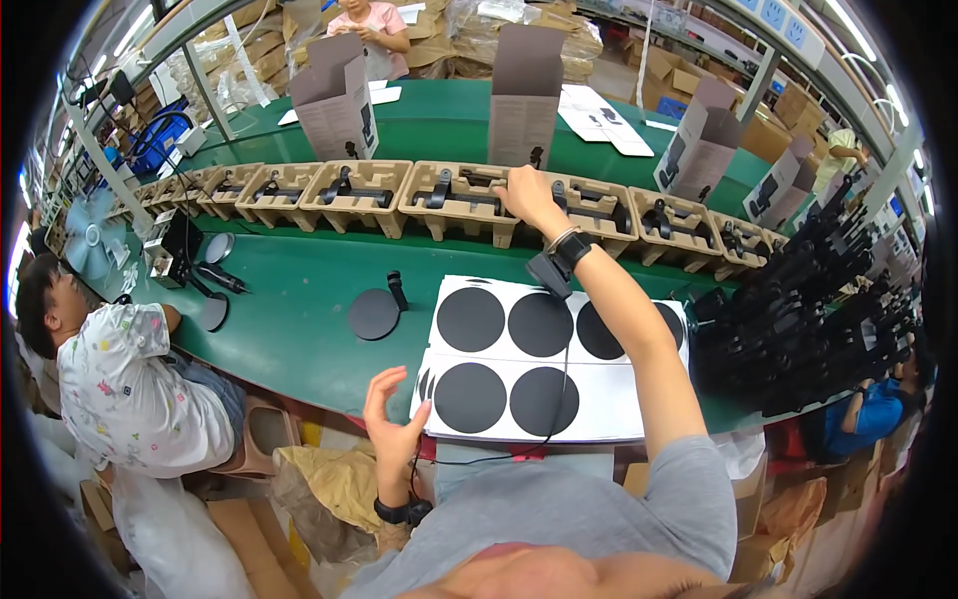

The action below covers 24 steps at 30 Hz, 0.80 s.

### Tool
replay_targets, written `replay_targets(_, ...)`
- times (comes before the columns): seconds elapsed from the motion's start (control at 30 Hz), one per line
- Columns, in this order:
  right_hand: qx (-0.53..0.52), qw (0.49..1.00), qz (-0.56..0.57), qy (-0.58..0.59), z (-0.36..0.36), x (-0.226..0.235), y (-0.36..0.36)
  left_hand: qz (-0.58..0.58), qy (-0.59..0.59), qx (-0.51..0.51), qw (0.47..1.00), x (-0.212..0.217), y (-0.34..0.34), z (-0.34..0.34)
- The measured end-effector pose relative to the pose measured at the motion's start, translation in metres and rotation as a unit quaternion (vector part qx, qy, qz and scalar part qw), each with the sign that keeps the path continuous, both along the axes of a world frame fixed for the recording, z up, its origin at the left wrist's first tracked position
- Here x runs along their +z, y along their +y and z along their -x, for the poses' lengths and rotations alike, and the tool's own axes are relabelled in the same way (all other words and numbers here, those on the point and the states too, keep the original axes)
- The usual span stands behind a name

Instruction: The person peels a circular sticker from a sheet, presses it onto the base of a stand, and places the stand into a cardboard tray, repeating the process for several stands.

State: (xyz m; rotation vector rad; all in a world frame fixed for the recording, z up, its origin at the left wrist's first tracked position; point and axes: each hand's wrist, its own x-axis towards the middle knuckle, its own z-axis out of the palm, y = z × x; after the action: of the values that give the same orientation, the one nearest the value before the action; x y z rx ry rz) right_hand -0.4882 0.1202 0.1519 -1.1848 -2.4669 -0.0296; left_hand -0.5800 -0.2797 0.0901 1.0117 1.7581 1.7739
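My right hand (529,198) reaches over the row of brown moulded pulp trays, at the right end of one tray (446,222) holding black parts. Its fingers are bent together; whatever they grip is too small or hidden to make out. My left hand (395,417) is open, thumb and fingers curved apart, beside the left edge of a white sheet (489,359). Large black discs (471,319) lie in rows on that sheet. Left of it on the green table stands a black round base (374,314) with a short upright arm (397,290).
Tall open boxes (524,100) stand behind the trays. Many black stands (798,309) crowd the table's right. At left are a blue fan (93,228), several black parts (222,278) and a seated person (150,389). Another person (374,35) is across the table. A thin cable (566,369) crosses the sheet.
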Motion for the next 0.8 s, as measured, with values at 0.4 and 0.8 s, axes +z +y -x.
replay_targets(0.4,0.078,0.995,0.002,0.062,-0.014,-0.024,-0.002,0.048,0.367,-0.164,0.914,0.031,0.04,-0.008)
replay_targets(0.8,0.067,0.982,0.104,-0.144,-0.023,-0.025,-0.005,0.024,0.365,-0.154,0.918,0.023,0.042,0.006)
